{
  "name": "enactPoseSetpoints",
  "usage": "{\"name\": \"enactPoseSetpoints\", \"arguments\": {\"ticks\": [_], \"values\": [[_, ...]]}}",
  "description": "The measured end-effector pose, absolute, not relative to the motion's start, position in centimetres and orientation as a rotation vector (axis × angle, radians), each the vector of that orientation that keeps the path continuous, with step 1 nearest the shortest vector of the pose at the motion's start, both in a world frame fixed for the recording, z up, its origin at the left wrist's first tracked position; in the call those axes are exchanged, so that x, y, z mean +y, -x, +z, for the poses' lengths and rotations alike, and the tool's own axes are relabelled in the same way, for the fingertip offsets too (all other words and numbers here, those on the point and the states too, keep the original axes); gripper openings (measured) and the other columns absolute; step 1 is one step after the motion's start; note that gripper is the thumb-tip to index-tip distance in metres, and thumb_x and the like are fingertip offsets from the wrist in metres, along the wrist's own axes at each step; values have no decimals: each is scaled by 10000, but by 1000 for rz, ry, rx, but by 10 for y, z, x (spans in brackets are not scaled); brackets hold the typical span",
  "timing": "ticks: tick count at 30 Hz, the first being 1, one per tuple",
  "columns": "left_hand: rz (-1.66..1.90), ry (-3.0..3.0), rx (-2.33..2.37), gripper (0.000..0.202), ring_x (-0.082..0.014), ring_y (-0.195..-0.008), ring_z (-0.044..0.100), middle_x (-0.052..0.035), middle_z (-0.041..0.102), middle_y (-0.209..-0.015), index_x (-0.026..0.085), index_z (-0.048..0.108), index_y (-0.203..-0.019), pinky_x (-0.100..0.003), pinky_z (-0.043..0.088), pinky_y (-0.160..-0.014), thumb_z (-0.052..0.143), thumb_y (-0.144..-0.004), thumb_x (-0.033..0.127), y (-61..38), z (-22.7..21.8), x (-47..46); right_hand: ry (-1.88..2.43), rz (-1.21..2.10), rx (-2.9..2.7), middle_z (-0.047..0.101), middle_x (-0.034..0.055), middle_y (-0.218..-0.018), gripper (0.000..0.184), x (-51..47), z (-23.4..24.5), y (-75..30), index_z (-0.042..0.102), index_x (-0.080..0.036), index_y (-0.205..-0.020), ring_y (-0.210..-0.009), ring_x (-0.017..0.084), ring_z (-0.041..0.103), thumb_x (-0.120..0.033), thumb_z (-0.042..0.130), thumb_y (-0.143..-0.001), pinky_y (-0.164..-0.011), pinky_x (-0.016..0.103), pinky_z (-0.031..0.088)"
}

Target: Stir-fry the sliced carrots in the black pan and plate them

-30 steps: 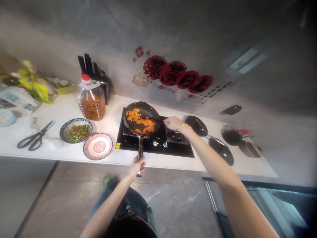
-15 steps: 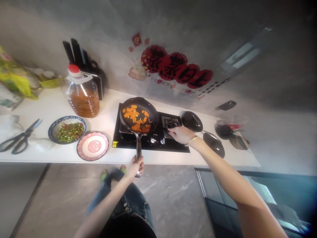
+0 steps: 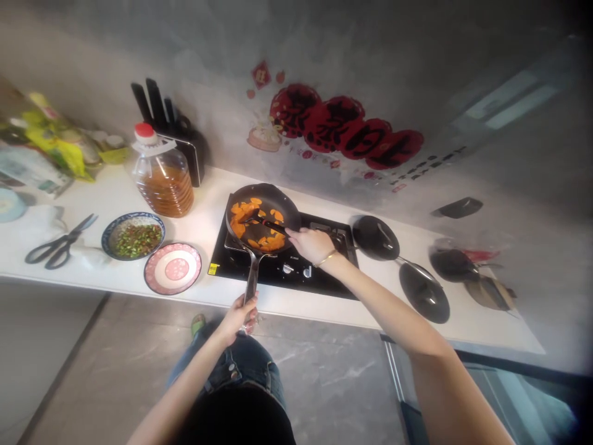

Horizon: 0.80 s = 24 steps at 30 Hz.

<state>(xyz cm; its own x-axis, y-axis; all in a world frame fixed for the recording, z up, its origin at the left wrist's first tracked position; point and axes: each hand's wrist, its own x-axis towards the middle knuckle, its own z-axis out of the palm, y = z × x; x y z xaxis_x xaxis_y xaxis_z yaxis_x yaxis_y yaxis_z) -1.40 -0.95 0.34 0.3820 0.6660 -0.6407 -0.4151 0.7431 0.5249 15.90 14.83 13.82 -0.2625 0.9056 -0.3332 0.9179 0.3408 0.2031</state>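
A black frying pan (image 3: 278,204) with orange carrot slices (image 3: 241,222) sits on the black gas hob (image 3: 319,272). My left hand (image 3: 241,312) grips the end of the pan's long handle, past the counter's front edge. My right hand (image 3: 309,243) holds a black spatula (image 3: 262,221) whose blade rests among the slices in the pan. A thin gold bangle circles my right wrist.
Left of the hob are a pink plate (image 3: 172,268), a blue-rimmed bowl of chopped greens (image 3: 133,235), scissors (image 3: 58,248), a big oil bottle (image 3: 163,179) and a knife block (image 3: 185,142). Right of it lie dark lids and pans (image 3: 424,300).
My right hand moved from the right side of the hob back to the pan, and the spatula now reaches into the slices. My left hand kept its grip on the handle.
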Motion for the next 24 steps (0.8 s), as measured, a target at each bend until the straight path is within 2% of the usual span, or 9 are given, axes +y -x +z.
{"name": "enactPoseSetpoints", "arguments": {"ticks": [3, 6, 9, 13, 15, 19, 24], "values": [[713, -311, 983, 782, -50, -367, 334, 113, 411, -532, 160, 423, -1237, -193, 240, -346, 746, -636, 542, 13, 4, -10, -1651, -58, 2185, 685, 151, -1141, 460, 170, 118, -159, 468, -220, -1423, -971, 247, 683, -324, 337, -995, -816, 335, 522], [722, -306, 995, 731, -50, -361, 334, 113, 410, -533, 168, 430, -1226, -192, 246, -343, 735, -663, 521, 13, 3, -11, -1698, -136, 2132, 694, 144, -1147, 432, 175, 125, -176, 549, -187, -1358, -1039, 251, 666, -286, 353, -986, -878, 337, 507], [721, -291, 987, 692, -50, -359, 332, 112, 409, -532, 170, 436, -1229, -191, 252, -344, 722, -688, 493, 12, 4, -12, -1629, -207, 2128, 683, 83, -1206, 412, 162, 161, -202, 602, -222, -1317, -1090, 238, 649, -295, 395, -969, -936, 327, 492], [719, -289, 984, 657, -53, -361, 341, 107, 415, -534, 170, 445, -1236, -190, 254, -345, 702, -712, 471, 13, 6, -11, -1510, -250, 2105, 720, 36, -1128, 392, 142, 218, -224, 652, -264, -1259, -963, 224, 700, -310, 429, -940, -885, 333, 531], [714, -293, 988, 650, -56, -363, 348, 106, 419, -535, 168, 445, -1238, -192, 256, -344, 696, -717, 464, 13, 5, -11, -1476, -258, 2087, 731, 33, -1098, 374, 139, 231, -226, 684, -269, -1212, -932, 224, 710, -296, 450, -922, -871, 339, 542], [712, -297, 985, 642, -54, -355, 344, 112, 414, -539, 177, 444, -1230, -195, 250, -348, 693, -718, 473, 13, 1, -11, -1522, -290, 2118, 694, 31, -1184, 354, 146, 205, -212, 689, -262, -1201, -1053, 234, 674, -281, 487, -910, -949, 346, 511], [715, -302, 962, 708, -53, -355, 355, 117, 419, -543, 174, 431, -1220, -197, 239, -356, 717, -677, 526, 13, -1, -11, -1834, -281, 2233, 643, 80, -1265, 431, 171, 135, -173, 566, -163, -1351, -1157, 204, 621, -275, 362, -988, -1040, 303, 434]]}}
